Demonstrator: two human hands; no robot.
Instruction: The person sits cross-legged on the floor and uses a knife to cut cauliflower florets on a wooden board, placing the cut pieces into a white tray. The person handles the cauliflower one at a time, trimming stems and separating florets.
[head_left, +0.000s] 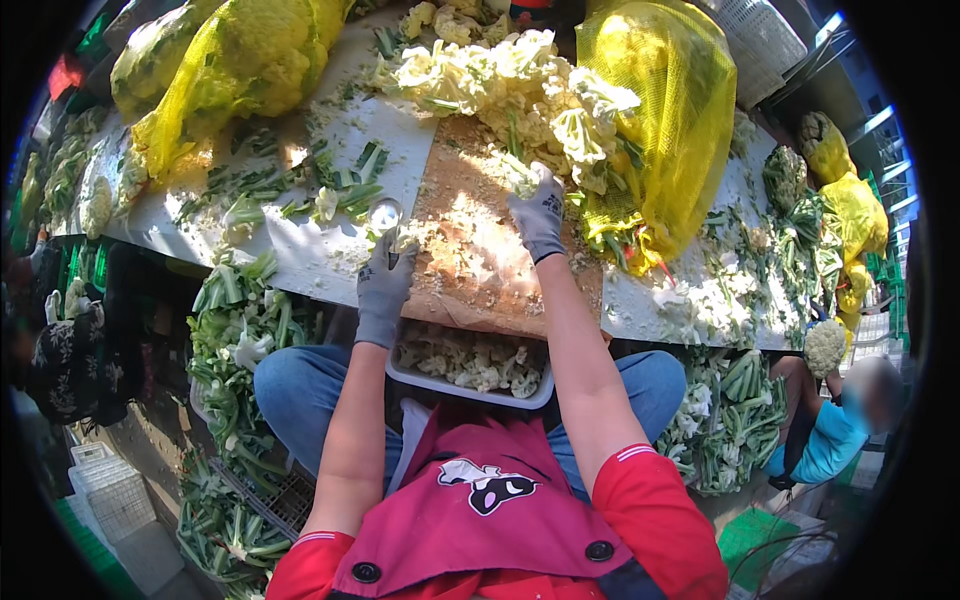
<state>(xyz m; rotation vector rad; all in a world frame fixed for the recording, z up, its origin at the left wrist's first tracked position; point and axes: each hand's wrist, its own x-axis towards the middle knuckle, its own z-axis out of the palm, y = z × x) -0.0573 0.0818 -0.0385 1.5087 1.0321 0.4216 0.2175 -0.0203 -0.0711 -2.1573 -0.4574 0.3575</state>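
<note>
My left hand, in a grey glove, is closed around a small metal tool with a round, shiny end; its exact kind is hard to make out. The hand is over the left edge of a brown cutting board strewn with crumbs. Toward the board's far right, my right hand, gloved alike, has its fingers on a pale cauliflower piece. Just beyond lies a heap of cut cauliflower. Between my knees, below the board's near edge, a white plastic tub contains cauliflower florets.
Yellow mesh sacks of cauliflower stand at far left and right on the white tabletop. Leaf trimmings are piled beside my left and right legs. A person in a blue shirt sits at right near a cauliflower head.
</note>
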